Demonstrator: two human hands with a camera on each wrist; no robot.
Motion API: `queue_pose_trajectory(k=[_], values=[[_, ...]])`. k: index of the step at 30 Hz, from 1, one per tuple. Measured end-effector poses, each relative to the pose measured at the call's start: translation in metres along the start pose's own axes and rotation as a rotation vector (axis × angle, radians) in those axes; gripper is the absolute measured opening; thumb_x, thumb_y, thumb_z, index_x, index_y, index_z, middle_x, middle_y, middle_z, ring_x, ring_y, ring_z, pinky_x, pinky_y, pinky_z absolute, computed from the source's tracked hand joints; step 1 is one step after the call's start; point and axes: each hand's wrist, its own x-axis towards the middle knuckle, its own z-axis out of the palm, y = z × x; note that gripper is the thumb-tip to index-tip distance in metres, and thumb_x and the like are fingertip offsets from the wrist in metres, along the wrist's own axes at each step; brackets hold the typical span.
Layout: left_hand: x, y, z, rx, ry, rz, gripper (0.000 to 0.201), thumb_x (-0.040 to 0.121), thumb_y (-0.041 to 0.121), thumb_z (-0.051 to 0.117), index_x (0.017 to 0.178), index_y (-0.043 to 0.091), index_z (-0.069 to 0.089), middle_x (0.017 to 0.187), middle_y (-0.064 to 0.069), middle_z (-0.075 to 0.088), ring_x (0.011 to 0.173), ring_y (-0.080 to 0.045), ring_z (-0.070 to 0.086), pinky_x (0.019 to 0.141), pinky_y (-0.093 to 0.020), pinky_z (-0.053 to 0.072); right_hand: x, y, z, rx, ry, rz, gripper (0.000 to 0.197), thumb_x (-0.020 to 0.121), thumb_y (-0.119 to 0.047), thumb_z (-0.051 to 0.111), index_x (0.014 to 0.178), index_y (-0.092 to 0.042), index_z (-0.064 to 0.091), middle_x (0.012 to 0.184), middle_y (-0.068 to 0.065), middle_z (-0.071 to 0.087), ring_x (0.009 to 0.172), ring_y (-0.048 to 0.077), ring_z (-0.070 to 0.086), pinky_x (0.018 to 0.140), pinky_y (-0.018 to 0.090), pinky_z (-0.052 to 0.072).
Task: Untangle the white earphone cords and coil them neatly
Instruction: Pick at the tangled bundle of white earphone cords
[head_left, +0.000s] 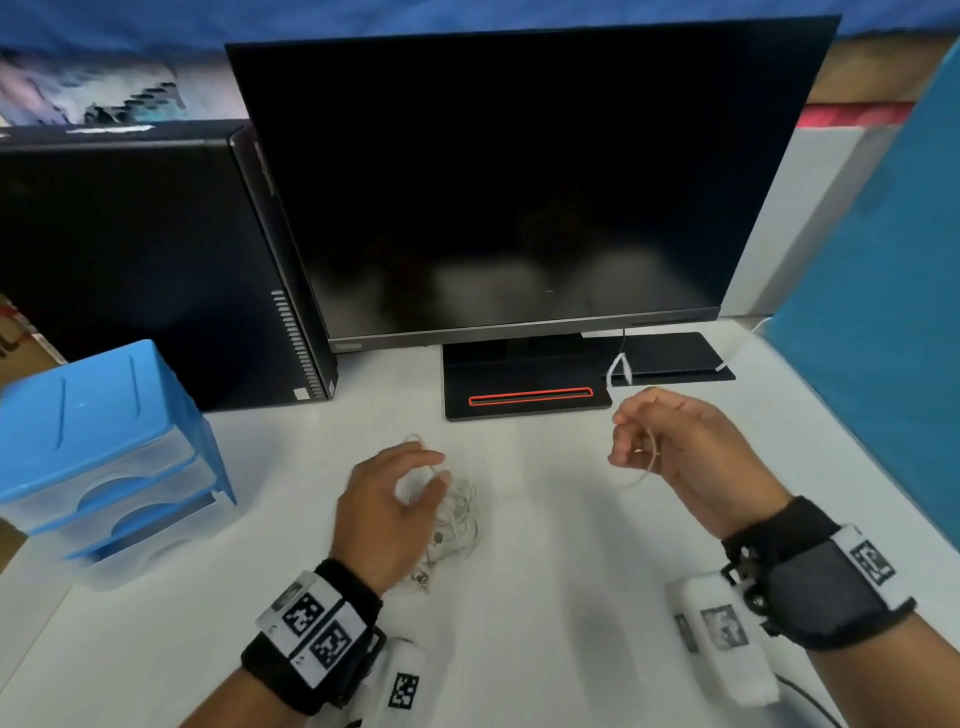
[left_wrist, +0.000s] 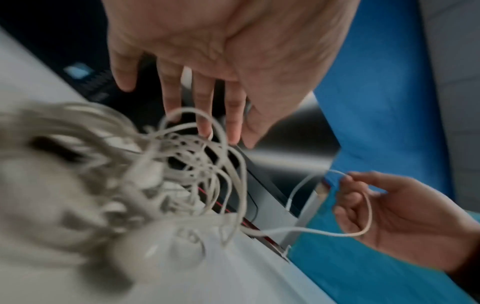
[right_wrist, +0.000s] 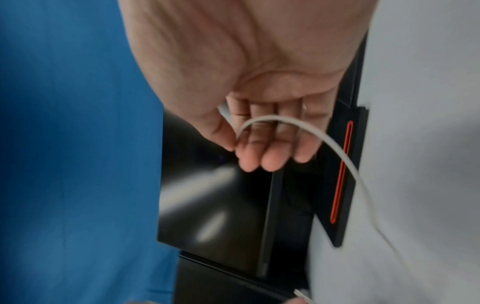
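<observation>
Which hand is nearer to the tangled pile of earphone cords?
Left. The left hand hovers right over the tangled pile, fingers open. The right hand is off to the side, pinching one strand pulled out.

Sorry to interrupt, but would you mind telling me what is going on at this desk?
A person is sorting out a tangle of white earphone cords on a white desk in front of a dark monitor. The right hand pinches one strand and holds it raised off to the side. The left hand hovers over the pile with fingers spread, fingertips at the top loops. The cords are mostly knotted, nothing coiled yet.
</observation>
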Motion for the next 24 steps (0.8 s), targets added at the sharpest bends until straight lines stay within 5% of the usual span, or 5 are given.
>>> queue_pose_trajectory(k=[5, 11, 13, 16, 24], values=[[0.010, 0.033, 0.016, 0.368, -0.116, 0.107, 0.029, 0.082, 0.032, 0.066, 0.110, 0.040, 0.060, 0.119, 0.017, 0.050, 0.115, -0.011, 0.045, 0.094, -0.030, 0.034, 0.004, 0.011, -0.005, -0.294, 0.001, 0.113, 0.025, 0.094, -0.009, 0.058, 0.072, -0.004, 0.069, 0.064, 0.012, 0.065, 0.069, 0.026, 0.058, 0.079, 0.041, 0.051], [0.040, 0.015, -0.009, 0.575, -0.536, -0.321, 0.048, 0.078, 0.047, 0.065, 0.122, 0.031, 0.058, 0.123, 0.007, 0.058, 0.111, -0.015, 0.057, 0.094, -0.030, 0.048, 0.007, 0.022, -0.015, -0.471, -0.068, 0.290, 0.021, 0.092, -0.021, 0.064, 0.092, 0.000, 0.065, 0.056, 0.007, 0.059, 0.060, 0.020, 0.064, 0.068, 0.029, 0.049], [0.040, 0.008, -0.014, 0.513, -0.495, -0.291, 0.019, 0.083, 0.040, 0.063, 0.079, 0.021, 0.064, 0.079, 0.007, 0.067, 0.075, -0.012, 0.064, 0.070, -0.026, 0.051, 0.008, 0.026, -0.014, -0.508, -0.038, 0.279, 0.022, 0.090, -0.028, 0.069, 0.094, -0.008, 0.063, 0.057, 0.002, 0.060, 0.062, 0.018, 0.061, 0.068, 0.029, 0.047], [0.035, 0.003, -0.014, 0.238, -0.458, -0.310, 0.043, 0.089, 0.031, 0.063, 0.056, 0.017, 0.041, 0.044, 0.012, 0.044, 0.043, -0.009, 0.040, 0.049, -0.023, 0.034, 0.004, 0.030, -0.005, -0.628, 0.061, 0.105, 0.023, 0.087, -0.035, 0.072, 0.101, -0.020, 0.061, 0.089, -0.002, 0.065, 0.079, 0.012, 0.060, 0.071, 0.024, 0.045], [-0.001, 0.035, -0.006, -0.327, -0.407, -0.371, 0.025, 0.095, 0.025, 0.058, 0.088, 0.004, 0.069, 0.082, -0.005, 0.071, 0.069, -0.018, 0.063, 0.062, -0.029, 0.050, -0.033, 0.035, 0.053, -0.685, -0.255, -0.204, 0.015, 0.089, -0.032, 0.069, 0.104, -0.032, 0.070, 0.103, -0.020, 0.068, 0.101, -0.002, 0.061, 0.087, 0.018, 0.049]])
